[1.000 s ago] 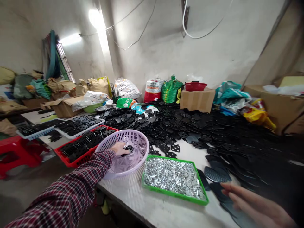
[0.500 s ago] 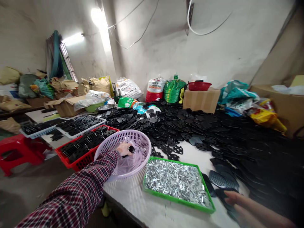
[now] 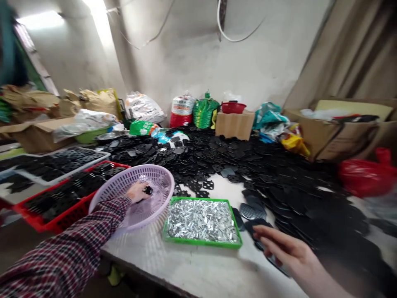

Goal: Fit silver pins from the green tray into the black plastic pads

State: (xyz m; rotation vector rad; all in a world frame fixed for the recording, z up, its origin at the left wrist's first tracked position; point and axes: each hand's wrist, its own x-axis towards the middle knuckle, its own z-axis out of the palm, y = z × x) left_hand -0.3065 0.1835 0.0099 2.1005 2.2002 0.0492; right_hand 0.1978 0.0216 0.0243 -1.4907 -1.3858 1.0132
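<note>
Inside the lilac plastic basket (image 3: 164,176), my left hand (image 3: 138,191) reaches down with its fingers curled on a small black piece (image 3: 148,190). The exact shape of that piece is too small to make out. My right hand (image 3: 283,244) hovers at the near right with fingers stretched and somewhat apart, nothing visible in them. Beneath and beside it lie flat black plates (image 3: 254,229), and a ribbed dark oval plate (image 3: 252,211) sits just beyond. Between my hands stands a green tray (image 3: 203,244) full of short shiny metal pins (image 3: 201,221).
A large heap of black plates (image 3: 211,153) spreads over the white table (image 3: 149,265). Left of the basket are a red crate (image 3: 43,225) and a pale crate (image 3: 46,182) of black plates. Cartons (image 3: 234,124) and sacks (image 3: 182,109) line the wall; a red bag (image 3: 367,176) lies right.
The view has swung right, so everything appears further left. My right hand has come more fully into view over the black plates. My left hand remains in the basket.
</note>
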